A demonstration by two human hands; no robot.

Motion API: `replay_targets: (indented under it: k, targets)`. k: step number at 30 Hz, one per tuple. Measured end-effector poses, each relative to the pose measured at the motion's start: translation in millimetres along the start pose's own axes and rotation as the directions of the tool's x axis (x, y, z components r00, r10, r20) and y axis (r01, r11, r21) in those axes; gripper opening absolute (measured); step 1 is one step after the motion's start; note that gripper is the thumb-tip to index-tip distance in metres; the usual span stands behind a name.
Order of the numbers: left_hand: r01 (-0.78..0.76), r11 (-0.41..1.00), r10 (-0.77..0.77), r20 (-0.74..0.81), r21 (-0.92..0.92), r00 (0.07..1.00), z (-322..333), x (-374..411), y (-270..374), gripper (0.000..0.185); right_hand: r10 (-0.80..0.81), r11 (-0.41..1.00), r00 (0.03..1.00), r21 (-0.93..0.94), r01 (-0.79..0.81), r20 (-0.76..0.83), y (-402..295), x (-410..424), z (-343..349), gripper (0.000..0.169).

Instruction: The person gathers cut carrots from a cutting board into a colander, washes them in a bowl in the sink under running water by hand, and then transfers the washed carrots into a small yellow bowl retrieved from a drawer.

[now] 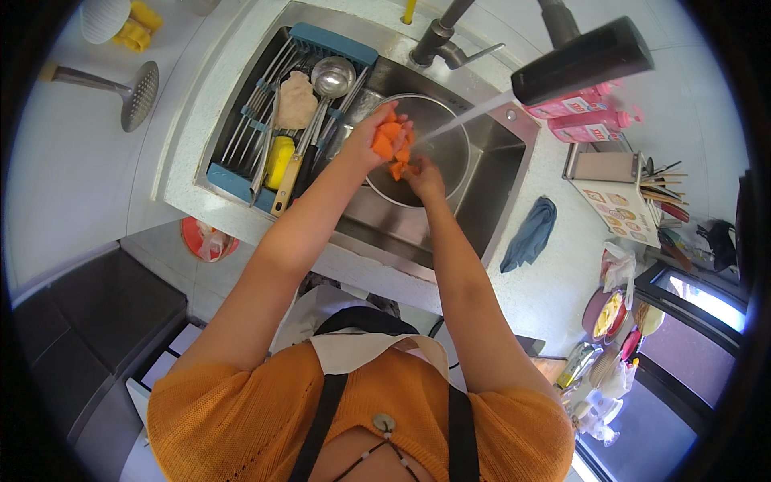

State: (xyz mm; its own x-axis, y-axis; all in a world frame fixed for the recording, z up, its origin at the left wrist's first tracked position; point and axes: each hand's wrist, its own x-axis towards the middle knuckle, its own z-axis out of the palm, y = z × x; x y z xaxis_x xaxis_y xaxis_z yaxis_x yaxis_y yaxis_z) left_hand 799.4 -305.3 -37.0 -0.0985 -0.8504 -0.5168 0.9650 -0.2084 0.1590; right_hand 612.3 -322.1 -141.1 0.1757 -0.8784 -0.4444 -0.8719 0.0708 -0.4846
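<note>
Several orange chunks (pixel 388 137), apparently cut carrot, are cupped in my left hand (pixel 368 135) over a round metal-rimmed basin (pixel 465 158) in the steel sink. Close by on the right, the fingers of my right hand (pixel 425 179) touch the lowest chunks; whether they grip one is hard to tell. A stream of water runs from the black faucet head (pixel 581 60) down into the basin beside the chunks. What lies at the bottom of the basin is partly hidden by my hands.
Left of the basin, a drying rack (pixel 334 42) holds a steel ladle (pixel 333 77), a yellow sponge (pixel 280 161) and long-handled utensils. A blue-grey cloth (pixel 531 234) lies on the counter right of the sink. Pink soap bottles (pixel 587 125) and a utensil holder (pixel 614 202) stand beyond it.
</note>
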Motion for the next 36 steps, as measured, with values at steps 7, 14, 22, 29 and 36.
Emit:
replay_targets:
  k: [7, 14, 22, 29, 36]
  targets:
    - [0.086, 0.952, -0.088, 0.008, -0.295, 0.996, -41, -19, 9, 0.022, -0.116, 0.953, 0.993, -0.278, 0.118, 0.026, -43, -5, 27, 0.057]
    - [0.118, 0.955, -0.121, 0.007, -0.273, 0.993, -42, -27, 7, 0.021, 0.148, 0.887, 0.989, 0.44, -0.143, 0.022, 9, 20, 35, 0.03]
    - [0.084, 0.942, -0.088, 0.003, -0.324, 0.996, -25, -32, 9, 0.022, -0.232, -0.365, 0.903, 0.828, -0.426, 0.362, -45, -17, -30, 0.026]
    - [0.024, 0.924, -0.023, 0.006, -0.381, 1.0, -10, -39, 17, 0.021, -0.333, -0.718, 0.917, 0.572, -0.397, 0.218, -117, -55, -77, 0.032]
    - [-0.009, 0.926, 0.02, 0.025, -0.377, 0.999, -2, -35, 19, 0.025, -0.464, -0.625, 0.849, 0.586, -0.515, 0.251, -114, -7, -79, 0.032]
